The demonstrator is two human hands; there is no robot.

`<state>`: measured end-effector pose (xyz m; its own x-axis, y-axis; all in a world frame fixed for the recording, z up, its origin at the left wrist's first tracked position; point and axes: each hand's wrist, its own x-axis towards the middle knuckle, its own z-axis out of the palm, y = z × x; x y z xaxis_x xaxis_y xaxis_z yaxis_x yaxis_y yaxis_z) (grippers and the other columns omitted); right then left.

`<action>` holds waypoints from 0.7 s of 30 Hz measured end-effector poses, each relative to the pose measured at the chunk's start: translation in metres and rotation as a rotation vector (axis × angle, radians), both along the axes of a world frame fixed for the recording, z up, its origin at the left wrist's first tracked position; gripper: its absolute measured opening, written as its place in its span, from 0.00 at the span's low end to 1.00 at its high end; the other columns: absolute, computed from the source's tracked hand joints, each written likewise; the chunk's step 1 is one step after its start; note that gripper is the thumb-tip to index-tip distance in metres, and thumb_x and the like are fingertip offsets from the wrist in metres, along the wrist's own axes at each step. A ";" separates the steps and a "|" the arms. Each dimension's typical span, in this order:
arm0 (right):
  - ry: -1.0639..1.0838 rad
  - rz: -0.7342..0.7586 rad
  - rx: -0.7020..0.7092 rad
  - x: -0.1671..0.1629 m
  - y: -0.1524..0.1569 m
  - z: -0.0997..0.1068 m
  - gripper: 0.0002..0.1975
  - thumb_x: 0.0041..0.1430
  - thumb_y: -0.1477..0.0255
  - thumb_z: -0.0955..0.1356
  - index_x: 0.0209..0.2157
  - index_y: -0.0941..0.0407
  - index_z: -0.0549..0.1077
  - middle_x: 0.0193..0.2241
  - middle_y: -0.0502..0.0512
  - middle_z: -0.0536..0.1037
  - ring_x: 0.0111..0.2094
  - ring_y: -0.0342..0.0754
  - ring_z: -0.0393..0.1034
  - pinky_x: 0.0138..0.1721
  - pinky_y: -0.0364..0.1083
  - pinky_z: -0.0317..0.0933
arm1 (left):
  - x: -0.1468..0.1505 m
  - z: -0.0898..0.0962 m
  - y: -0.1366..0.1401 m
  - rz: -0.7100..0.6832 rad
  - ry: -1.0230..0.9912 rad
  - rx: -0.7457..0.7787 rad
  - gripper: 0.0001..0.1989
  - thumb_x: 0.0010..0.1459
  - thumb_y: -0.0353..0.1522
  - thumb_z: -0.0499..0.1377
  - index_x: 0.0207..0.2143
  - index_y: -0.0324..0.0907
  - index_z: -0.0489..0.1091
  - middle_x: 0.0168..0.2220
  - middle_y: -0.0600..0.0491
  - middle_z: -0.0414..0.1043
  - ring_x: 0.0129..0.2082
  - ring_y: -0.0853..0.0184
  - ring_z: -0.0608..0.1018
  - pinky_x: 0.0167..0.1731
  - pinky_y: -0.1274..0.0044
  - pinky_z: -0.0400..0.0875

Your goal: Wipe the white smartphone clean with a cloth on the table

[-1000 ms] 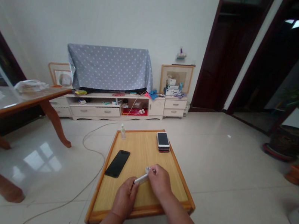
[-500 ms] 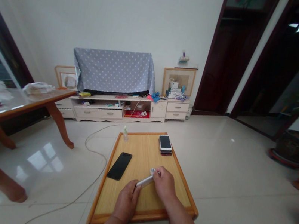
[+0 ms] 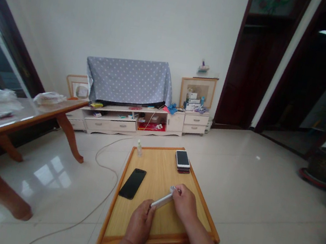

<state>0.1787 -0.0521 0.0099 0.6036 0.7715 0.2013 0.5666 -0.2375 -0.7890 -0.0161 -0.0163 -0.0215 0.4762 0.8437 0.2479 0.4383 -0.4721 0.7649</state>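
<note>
Soft daylight indoors, with wide-angle bending and darkened corners.

The room is lit evenly from the left, where bright window patches are mirrored on the glossy floor tiles (image 3: 52,172) and a pale sheen is laid over the glass-topped table (image 3: 12,116). Shadows are kept faint; only a weak one is cast under the low wooden table (image 3: 155,170). The doorways (image 3: 283,67) on the right are left deep in shade, apart from one small bright spot of light. Straight lines are bowed toward the edges, and the lower right corner is vignetted. The far shelf items are rendered soft, and slight blur is seen across the frame.
</note>
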 end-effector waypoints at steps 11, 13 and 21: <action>0.064 0.126 0.040 -0.022 0.002 -0.005 0.10 0.61 0.67 0.65 0.29 0.54 0.75 0.24 0.50 0.77 0.27 0.46 0.68 0.29 0.42 0.52 | 0.000 0.004 -0.001 -0.026 -0.013 -0.012 0.16 0.67 0.43 0.49 0.40 0.44 0.71 0.35 0.50 0.75 0.36 0.64 0.76 0.37 0.75 0.68; 0.059 0.032 0.029 0.001 0.004 -0.004 0.11 0.61 0.65 0.65 0.29 0.54 0.75 0.23 0.51 0.77 0.27 0.46 0.68 0.29 0.43 0.52 | 0.000 0.004 -0.001 -0.010 0.003 -0.010 0.16 0.67 0.43 0.50 0.40 0.44 0.71 0.34 0.50 0.75 0.35 0.64 0.76 0.35 0.75 0.68; 0.001 0.176 0.049 -0.042 -0.005 -0.003 0.09 0.62 0.68 0.65 0.31 0.54 0.76 0.29 0.52 0.79 0.32 0.46 0.70 0.34 0.42 0.55 | 0.000 0.003 0.001 -0.054 -0.030 -0.015 0.16 0.67 0.42 0.49 0.42 0.44 0.72 0.38 0.48 0.76 0.39 0.63 0.77 0.40 0.74 0.70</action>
